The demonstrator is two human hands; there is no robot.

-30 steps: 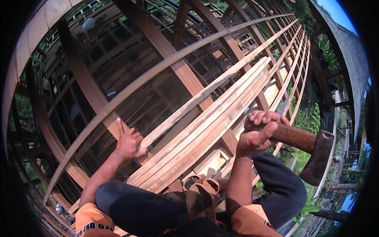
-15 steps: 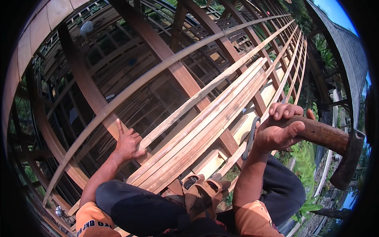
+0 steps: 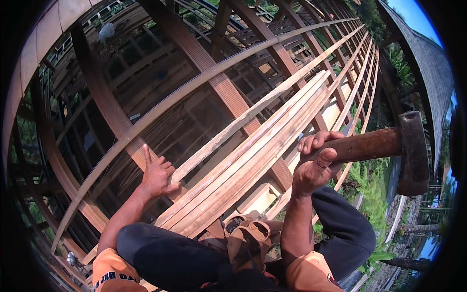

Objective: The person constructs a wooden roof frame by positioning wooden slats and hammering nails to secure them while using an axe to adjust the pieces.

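Note:
My right hand (image 3: 318, 163) is wrapped around the wooden handle of a hatchet (image 3: 374, 146). The dark metal head points to the right, raised above the timber frame. Over at the left, my left hand (image 3: 158, 175) rests on a brown rafter (image 3: 131, 141). Its index finger stretches up along the rafter, the thumb lies at the cut end of a rough pale batten (image 3: 214, 141), and the other fingers are partly curled. Just right of that batten, a bundle of long pale wooden strips (image 3: 243, 170) lies slantwise across the rafters.
A long curved-looking batten (image 3: 194, 82) crosses the rafters above my left hand. Gaps between rafters open onto a dark space below. A brown leather tool pouch (image 3: 248, 238) hangs between my legs. Green plants (image 3: 369, 190) grow at the right, and a grey roof (image 3: 423, 58) stands beyond.
My right hand has moved left with the hatchet, and the hatchet head has swung upward, its handle now nearly level. My left hand stays in place on the rafter.

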